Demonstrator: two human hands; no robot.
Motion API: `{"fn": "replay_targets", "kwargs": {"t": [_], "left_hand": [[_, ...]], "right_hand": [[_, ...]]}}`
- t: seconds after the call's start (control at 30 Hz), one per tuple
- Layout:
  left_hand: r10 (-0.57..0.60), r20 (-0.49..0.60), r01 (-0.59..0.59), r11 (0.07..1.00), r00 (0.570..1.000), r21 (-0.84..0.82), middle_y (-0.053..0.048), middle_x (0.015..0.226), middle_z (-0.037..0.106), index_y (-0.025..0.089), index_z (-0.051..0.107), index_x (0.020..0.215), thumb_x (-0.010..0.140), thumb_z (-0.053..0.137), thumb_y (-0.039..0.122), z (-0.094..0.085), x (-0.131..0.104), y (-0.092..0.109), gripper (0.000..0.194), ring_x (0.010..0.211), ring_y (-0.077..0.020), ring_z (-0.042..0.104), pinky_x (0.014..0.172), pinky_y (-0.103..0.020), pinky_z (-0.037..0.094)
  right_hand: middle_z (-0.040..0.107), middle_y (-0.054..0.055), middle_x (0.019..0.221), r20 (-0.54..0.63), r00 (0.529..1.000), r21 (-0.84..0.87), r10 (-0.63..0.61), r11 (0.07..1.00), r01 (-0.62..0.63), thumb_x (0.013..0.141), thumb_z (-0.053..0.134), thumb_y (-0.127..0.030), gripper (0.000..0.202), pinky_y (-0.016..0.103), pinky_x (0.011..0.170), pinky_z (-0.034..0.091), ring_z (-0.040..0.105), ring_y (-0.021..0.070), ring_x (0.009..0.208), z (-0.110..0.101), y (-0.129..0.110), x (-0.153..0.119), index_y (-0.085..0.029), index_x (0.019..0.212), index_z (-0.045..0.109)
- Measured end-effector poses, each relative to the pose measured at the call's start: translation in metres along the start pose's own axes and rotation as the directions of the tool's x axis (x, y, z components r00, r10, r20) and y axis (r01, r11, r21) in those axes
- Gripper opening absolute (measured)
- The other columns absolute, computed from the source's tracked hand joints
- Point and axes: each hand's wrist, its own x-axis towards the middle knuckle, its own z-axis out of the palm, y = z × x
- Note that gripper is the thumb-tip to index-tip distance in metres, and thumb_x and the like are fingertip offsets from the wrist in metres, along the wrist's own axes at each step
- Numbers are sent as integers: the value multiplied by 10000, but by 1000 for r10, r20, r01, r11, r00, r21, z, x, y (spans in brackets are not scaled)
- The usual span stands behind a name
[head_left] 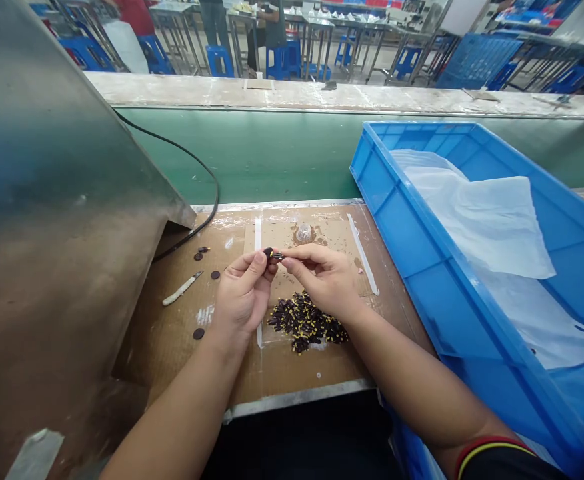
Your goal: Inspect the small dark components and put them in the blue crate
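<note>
2 narrow pinches, raised over the brown cardboard work surface [282, 377]: a small black rounded piece with a yellow spot [268, 253] is held by thumb and fingers of the left hand [242, 290], and a slim dark piece [279, 256] is held at its right end by thumb and forefinger of the right hand [325, 273]. Key relation: the slim piece's long axis is laid roughly left-right across the view, directed at the rounded piece, which is set just left of it. Whether the 2 are joined or only touching cannot be told; too small. The loose heap of small black pieces with yellow ends [305, 323] is placed on the near side of the fingertips, between the forearms, with the right hand nearer; contact with that hand cannot be confirmed. Left of the left hand, 3 flat dark discs [199, 333] and a white-handled pointed tool [182, 289] are laid out, tool tip directed away and rightward. Beyond the fingertips, a small clear plastic cup [304, 232] is set down. Right side is taken up by the blue plastic crate [397, 220], white sheets [502, 227] inside.
</note>
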Motion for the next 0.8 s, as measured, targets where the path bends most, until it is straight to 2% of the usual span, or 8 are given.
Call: {"fn": "replay_targets", "kwargs": {"t": [0.13, 0.27, 0.47, 0.57, 0.67, 0.73, 0.8], "left_hand": [[58, 15, -58, 996, 998, 66, -37, 897, 767, 209, 787, 810, 689, 915, 310, 1, 0, 0, 203, 824, -93, 703, 850, -192, 567], [172, -11, -166, 967, 985, 191, -56, 925, 772, 207, 789, 839, 705, 903, 321, -1, -1, -4, 210, 867, -134, 724, 903, -259, 581], [357, 26, -329, 829, 934, 451, -81, 1103, 754, 215, 789, 1024, 833, 804, 292, -4, -9, -14, 207, 1013, -198, 732, 1013, -351, 573], [369, 47, -347, 812, 928, 470, -80, 1127, 749, 213, 783, 1057, 852, 783, 276, -1, -10, -17, 214, 1029, -198, 727, 1023, -356, 570], [355, 72, -347, 817, 932, 461, -100, 1169, 734, 206, 770, 1104, 883, 744, 340, 3, -6, -17, 259, 1055, -214, 714, 986, -354, 579], [405, 89, -392, 769, 910, 505, -114, 1214, 712, 204, 750, 1160, 929, 673, 386, 6, -6, -11, 304, 1077, -219, 697, 950, -342, 576], [488, 89, -448, 693, 868, 565, -108, 1274, 680, 209, 719, 1223, 962, 612, 398, 7, -13, 0, 340, 1131, -214, 660, 974, -335, 547]], "right_hand": [[792, 18, 1035, 1, 1000, -91, -30, 995, 30, 926, 700, -283, 164, 356, 798, 614, 740, 176, 917, -3, -5, -1, -281, 1068, 780], [792, -1, 1066, 30, 991, -236, -133, 962, 137, 935, 687, -260, 168, 383, 847, 619, 742, 183, 956, -6, -7, -1, -318, 1064, 778], [788, -1, 1098, 30, 976, -310, -217, 926, 215, 959, 641, -223, 203, 400, 904, 614, 745, 189, 1003, -6, -5, -2, -314, 1089, 768], [788, 7, 1092, 36, 972, -315, -233, 920, 232, 963, 634, -221, 201, 399, 911, 608, 742, 188, 994, -7, -4, -2, -302, 1094, 763], [784, 7, 1086, 18, 976, -330, -215, 920, 209, 962, 632, -236, 188, 413, 926, 601, 732, 192, 997, -10, -2, 0, -305, 1085, 755], [779, 11, 1070, -12, 977, -335, -211, 922, 195, 953, 636, -249, 169, 414, 940, 594, 719, 192, 1001, -11, 1, 2, -303, 1064, 752], [765, 22, 1038, -58, 977, -304, -204, 936, 178, 935, 648, -271, 134, 394, 922, 601, 707, 189, 987, -11, 2, 6, -285, 1025, 747]]}}
